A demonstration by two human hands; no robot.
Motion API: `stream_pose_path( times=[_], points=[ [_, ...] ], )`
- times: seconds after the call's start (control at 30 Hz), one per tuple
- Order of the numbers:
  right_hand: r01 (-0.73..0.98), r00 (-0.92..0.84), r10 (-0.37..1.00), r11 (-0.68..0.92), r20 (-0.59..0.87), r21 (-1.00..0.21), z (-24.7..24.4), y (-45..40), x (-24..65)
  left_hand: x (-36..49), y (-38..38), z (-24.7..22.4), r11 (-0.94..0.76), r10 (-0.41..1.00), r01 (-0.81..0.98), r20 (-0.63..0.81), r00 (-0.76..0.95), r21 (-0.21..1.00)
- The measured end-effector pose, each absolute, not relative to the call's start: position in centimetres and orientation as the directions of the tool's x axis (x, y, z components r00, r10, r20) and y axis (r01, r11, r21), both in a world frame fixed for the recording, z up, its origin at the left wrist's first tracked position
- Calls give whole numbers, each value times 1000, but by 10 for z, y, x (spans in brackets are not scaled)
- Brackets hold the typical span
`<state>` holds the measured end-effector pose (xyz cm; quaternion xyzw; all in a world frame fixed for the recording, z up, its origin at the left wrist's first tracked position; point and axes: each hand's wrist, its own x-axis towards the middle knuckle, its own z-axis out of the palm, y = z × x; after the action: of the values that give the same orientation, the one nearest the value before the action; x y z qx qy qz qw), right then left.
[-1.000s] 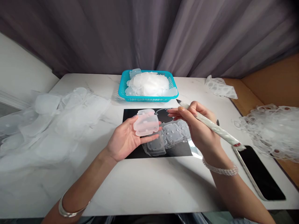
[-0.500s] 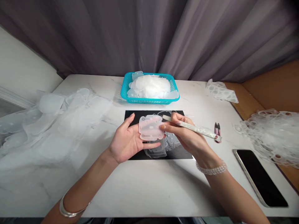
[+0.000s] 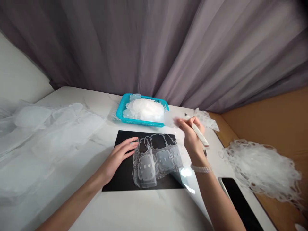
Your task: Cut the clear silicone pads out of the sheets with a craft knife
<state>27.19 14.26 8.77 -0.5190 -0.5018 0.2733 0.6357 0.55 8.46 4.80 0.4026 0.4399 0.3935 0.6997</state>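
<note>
My right hand (image 3: 192,131) is closed around a slim, white-wrapped pen-like tool (image 3: 200,134) with a dark tip. The same hand pinches a translucent plastic piece (image 3: 171,118), smeared by motion, at the right end of the turquoise basket (image 3: 128,121). Below it, a clear plastic sheet with cut outlines and shapes (image 3: 166,159) lies on a black mat (image 3: 115,179). My left hand (image 3: 119,158) has its fingers stretched out over the mat, by the sheet's left edge; whether they touch the sheet I cannot tell.
White translucent pieces (image 3: 145,109) heap up in the basket. More plastic sheets (image 3: 48,138) pile at the left. On the right lie a tangle of plastic offcuts (image 3: 264,170), a phone (image 3: 240,202) and a crumpled clear strip (image 3: 207,120). A grey curtain (image 3: 108,48) hangs behind.
My right hand has carried the plastic piece from above the mat to the basket's right end. My left hand has turned palm down beside the sheet. The camera view has shifted.
</note>
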Motion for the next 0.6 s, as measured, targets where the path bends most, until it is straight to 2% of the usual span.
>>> stream_pose_path(
  times=[0.07, 0.13, 0.23, 0.3, 0.4, 0.6],
  points=[
    [408, 384, 726, 421, 571, -810, 89, 181, 279, 6, 87, 35, 244, 941, 2, -237, 242, 970],
    [494, 316, 705, 449, 635, -744, 85, 217, 276, 8, 87, 26, 165, 949, 168, -203, 240, 972],
    [526, 141, 787, 455, 601, -719, 73, 247, 263, 11, 83, 17, 55, 950, 355, -158, 268, 933],
    [544, 75, 820, 444, 568, -712, 66, 244, 261, 13, 81, 13, -82, 950, 457, -69, 305, 886],
    [577, 76, 849, 390, 522, -718, 62, 209, 277, 14, 81, 9, -272, 916, 522, 51, 398, 809],
    [675, 172, 923, 143, 343, -724, 54, 104, 339, 20, 85, 3, -348, 871, 483, 85, 484, 803]
  ],
)
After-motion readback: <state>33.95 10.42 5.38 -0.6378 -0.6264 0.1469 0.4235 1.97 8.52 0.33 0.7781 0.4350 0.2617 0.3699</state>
